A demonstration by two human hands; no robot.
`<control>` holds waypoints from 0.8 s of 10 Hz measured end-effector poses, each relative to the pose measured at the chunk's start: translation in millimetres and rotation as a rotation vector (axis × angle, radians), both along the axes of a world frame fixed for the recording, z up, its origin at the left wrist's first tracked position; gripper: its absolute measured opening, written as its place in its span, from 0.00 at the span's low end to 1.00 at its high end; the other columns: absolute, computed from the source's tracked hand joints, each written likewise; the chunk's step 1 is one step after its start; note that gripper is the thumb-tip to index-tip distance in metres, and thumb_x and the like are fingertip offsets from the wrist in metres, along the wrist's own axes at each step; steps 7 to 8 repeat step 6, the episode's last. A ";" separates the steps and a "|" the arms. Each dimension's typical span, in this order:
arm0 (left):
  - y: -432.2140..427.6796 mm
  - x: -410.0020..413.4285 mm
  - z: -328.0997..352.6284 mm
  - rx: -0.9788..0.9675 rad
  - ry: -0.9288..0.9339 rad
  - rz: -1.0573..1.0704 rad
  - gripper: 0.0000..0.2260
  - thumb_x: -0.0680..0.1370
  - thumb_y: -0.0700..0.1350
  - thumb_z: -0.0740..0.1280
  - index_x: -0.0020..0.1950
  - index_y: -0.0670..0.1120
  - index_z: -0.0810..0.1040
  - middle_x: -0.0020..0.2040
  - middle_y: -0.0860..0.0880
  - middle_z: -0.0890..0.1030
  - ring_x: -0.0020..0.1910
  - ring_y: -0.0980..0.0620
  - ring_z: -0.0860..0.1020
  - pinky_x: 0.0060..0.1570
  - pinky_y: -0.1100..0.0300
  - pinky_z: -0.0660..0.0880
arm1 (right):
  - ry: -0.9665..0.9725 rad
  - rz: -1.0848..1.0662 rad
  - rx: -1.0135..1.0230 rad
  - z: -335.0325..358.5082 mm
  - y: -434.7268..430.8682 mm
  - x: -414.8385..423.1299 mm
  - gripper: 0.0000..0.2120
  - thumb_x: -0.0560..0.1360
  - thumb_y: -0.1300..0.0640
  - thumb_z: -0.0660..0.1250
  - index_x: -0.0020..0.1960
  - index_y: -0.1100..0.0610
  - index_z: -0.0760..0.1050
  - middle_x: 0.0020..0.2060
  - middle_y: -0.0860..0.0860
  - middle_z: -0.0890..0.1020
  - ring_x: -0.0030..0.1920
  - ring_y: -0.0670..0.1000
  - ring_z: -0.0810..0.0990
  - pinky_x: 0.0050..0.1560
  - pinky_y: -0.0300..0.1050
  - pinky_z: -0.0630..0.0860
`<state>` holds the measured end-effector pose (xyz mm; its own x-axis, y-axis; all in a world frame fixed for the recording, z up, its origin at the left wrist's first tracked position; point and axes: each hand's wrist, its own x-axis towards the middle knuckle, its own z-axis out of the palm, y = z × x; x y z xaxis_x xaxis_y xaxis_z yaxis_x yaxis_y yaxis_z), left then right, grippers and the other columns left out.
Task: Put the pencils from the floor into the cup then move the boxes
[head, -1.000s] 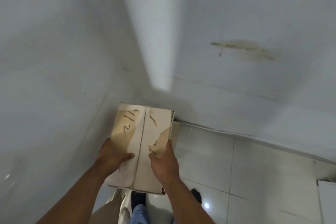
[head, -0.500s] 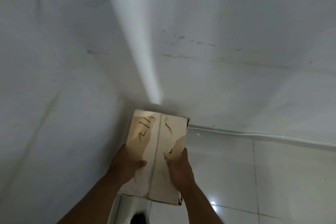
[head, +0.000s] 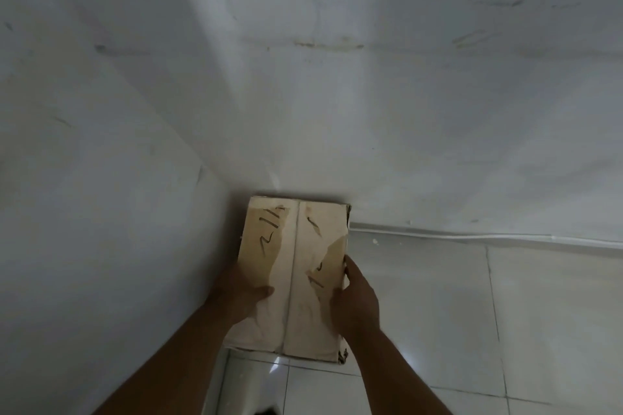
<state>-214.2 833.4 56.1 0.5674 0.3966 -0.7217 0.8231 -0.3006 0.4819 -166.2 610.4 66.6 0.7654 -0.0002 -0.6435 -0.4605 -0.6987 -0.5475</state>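
Observation:
A worn tan cardboard box, closed flaps up with black marker scribbles and a torn patch of its top layer, is in the corner where two white walls meet. My left hand grips its left side with the thumb on top. My right hand clasps its right edge. The box's far end is close against the back wall. I cannot tell if it rests on the floor. No pencils or cup are in view.
A white wall stands close on the left and a stained white wall stands behind. Glossy white floor tiles stretch to the right. A thin white strip runs along the base of the back wall.
The box has moved forward and deeper into the corner, carried by both hands. My right thumb has shifted from the top flap to the right edge. The view has closed in on the corner.

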 end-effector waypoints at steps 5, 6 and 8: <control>20.3 -16.5 96.5 0.416 -0.034 -0.386 0.33 0.83 0.58 0.64 0.82 0.43 0.60 0.81 0.40 0.65 0.79 0.41 0.65 0.74 0.44 0.70 | -0.179 -0.086 -0.036 92.1 9.7 0.7 0.28 0.81 0.57 0.68 0.79 0.49 0.67 0.70 0.50 0.79 0.63 0.55 0.82 0.65 0.55 0.79; 30.1 -19.4 156.6 0.617 -0.187 -0.539 0.32 0.85 0.57 0.61 0.85 0.45 0.57 0.85 0.42 0.56 0.84 0.42 0.54 0.81 0.47 0.58 | -0.318 -0.115 -0.028 152.0 2.6 6.5 0.25 0.81 0.58 0.68 0.78 0.50 0.70 0.67 0.50 0.81 0.62 0.54 0.83 0.65 0.52 0.79; 30.1 -19.4 156.6 0.617 -0.187 -0.539 0.32 0.85 0.57 0.61 0.85 0.45 0.57 0.85 0.42 0.56 0.84 0.42 0.54 0.81 0.47 0.58 | -0.318 -0.115 -0.028 152.0 2.6 6.5 0.25 0.81 0.58 0.68 0.78 0.50 0.70 0.67 0.50 0.81 0.62 0.54 0.83 0.65 0.52 0.79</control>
